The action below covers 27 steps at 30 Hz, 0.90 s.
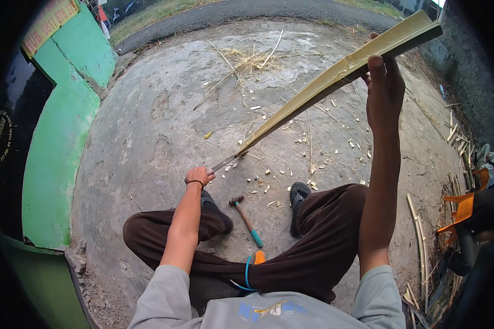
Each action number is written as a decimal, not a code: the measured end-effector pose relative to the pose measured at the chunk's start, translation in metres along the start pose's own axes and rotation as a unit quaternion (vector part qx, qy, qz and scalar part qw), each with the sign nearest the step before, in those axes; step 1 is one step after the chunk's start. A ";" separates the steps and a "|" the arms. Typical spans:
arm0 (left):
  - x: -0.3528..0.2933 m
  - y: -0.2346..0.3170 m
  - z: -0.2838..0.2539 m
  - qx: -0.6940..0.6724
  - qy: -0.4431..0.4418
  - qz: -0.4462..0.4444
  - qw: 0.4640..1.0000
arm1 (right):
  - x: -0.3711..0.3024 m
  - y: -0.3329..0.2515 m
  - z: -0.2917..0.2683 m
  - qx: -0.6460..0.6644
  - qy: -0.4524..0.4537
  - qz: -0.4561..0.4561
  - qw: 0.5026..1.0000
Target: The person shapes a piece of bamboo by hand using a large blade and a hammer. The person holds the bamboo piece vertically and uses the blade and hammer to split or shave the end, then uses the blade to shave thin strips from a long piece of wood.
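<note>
My left hand (200,175) is closed round the handle of a knife, low and left of centre. The knife's blade (225,163) reaches up and right to the near end of a split bamboo length (318,94), where the two meet. The bamboo slants up to the far right, its pale inner side facing up and its dark side below. Near its far end my right hand (385,90) grips it from beneath, thumb against the side. On the ground between my feet lies a hammer (247,220) with a wooden handle and teal grip.
Bamboo chips (267,188) are scattered over the concrete, with a heap of shavings (252,60) farther off. A green wall (57,159) stands left. On the right are long bamboo strips (418,241), an orange chair (459,211) and partly visible people. A road (247,15) crosses the far side.
</note>
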State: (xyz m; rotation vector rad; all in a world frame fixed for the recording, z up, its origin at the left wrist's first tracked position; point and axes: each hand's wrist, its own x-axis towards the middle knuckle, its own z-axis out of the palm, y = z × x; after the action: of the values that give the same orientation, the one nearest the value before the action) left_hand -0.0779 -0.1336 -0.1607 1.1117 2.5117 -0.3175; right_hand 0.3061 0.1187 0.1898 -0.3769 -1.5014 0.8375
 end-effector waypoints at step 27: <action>-0.334 -0.047 -0.383 -0.478 0.471 0.244 0.700 | 0.046 -0.011 0.123 0.169 -0.423 0.053 0.888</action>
State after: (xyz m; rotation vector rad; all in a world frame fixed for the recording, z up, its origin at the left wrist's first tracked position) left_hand -0.0007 -0.2526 0.3298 1.5087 2.2096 1.9107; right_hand 0.1845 0.1091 0.2401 0.2167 -2.0825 1.4384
